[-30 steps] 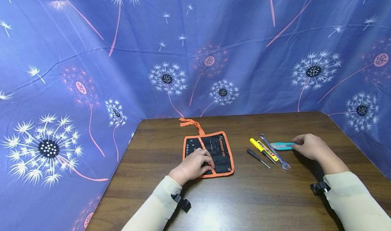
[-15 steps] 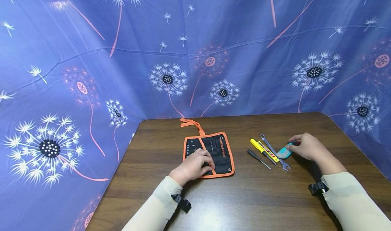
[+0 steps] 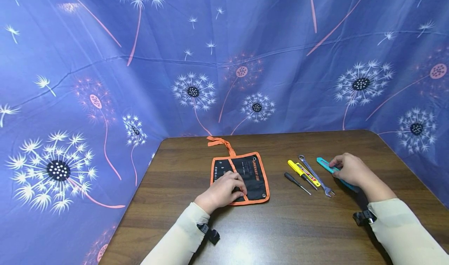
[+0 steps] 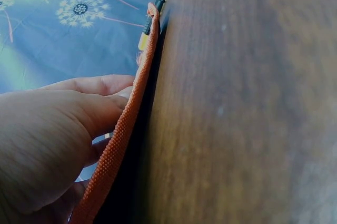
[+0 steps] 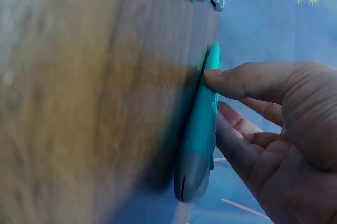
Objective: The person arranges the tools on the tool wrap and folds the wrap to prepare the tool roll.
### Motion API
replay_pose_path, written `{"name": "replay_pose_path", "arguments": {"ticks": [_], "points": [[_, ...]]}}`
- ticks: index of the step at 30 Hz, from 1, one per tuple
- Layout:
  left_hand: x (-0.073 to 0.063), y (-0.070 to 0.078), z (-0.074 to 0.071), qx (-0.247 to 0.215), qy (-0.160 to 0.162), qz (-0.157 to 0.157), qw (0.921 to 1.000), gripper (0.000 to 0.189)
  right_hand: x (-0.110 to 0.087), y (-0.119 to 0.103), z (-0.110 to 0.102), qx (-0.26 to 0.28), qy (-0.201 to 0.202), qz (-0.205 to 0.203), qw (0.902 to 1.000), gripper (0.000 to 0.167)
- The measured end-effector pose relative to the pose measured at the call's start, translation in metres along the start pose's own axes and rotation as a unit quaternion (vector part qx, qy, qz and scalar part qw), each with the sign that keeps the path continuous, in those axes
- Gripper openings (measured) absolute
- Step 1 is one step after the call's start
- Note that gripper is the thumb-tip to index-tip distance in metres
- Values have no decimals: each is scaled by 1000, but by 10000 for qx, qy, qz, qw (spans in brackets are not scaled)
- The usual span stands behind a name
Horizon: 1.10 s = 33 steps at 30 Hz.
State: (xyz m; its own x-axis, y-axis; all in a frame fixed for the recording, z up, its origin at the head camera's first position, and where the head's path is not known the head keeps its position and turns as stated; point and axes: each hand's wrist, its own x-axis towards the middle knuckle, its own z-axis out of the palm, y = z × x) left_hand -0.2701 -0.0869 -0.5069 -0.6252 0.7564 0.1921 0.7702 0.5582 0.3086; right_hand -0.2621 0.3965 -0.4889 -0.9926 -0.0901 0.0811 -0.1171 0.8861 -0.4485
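Observation:
In the head view my left hand [image 3: 222,191] rests on a black roll-up tool pouch [image 3: 257,183] with orange trim, thumb and fingertips pinched together at its middle orange strip. The left wrist view shows the thumb and a finger of the left hand [image 4: 63,134] meeting just behind the pouch's orange border [image 4: 118,150]. My right hand [image 3: 352,173] pinches a teal utility knife [image 3: 326,164], close over the table on the right. Seen from the right wrist, the teal knife [image 5: 200,124] has a grey end and sits between thumb and fingers; the palm covers part of it in the head view.
Left of the knife lie a combination wrench [image 3: 315,174], a yellow-handled screwdriver [image 3: 297,168], a flat yellow tool with a red label [image 3: 304,169] and a small black screwdriver [image 3: 292,179]. An orange tie [image 3: 224,142] trails from the pouch. A blue dandelion-print cloth [image 3: 280,82] hangs behind the brown table [image 3: 280,226].
My right hand has turned the utility knife from pointing left, across the wrench's lower part, to a slanted lie right of the wrench. The left hand and pouch stay put.

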Motion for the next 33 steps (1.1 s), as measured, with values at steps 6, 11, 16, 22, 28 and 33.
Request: {"name": "replay_pose_path", "arguments": {"ticks": [6,11,16,22,28,33], "points": [[-1,0,0,23,10,9,10000,7,1,4,0,-30,-84,140,9999,38],[-1,0,-1,25,-21,-42,10000,6,0,4,-1,-91,-206,265,9994,38],[-1,0,0,27,-21,-42,10000,6,-3,6,-4,-178,-283,399,9986,45],[0,0,1,88,-13,-59,9999,7,-8,7,-9,-217,-393,699,9965,51],[-1,0,2,122,0,-19,9999,8,-9,4,-11,-177,-435,893,9949,48],[0,1,0,122,-93,8,9999,9,-9,1,-11,-183,-419,935,9946,47]]}}
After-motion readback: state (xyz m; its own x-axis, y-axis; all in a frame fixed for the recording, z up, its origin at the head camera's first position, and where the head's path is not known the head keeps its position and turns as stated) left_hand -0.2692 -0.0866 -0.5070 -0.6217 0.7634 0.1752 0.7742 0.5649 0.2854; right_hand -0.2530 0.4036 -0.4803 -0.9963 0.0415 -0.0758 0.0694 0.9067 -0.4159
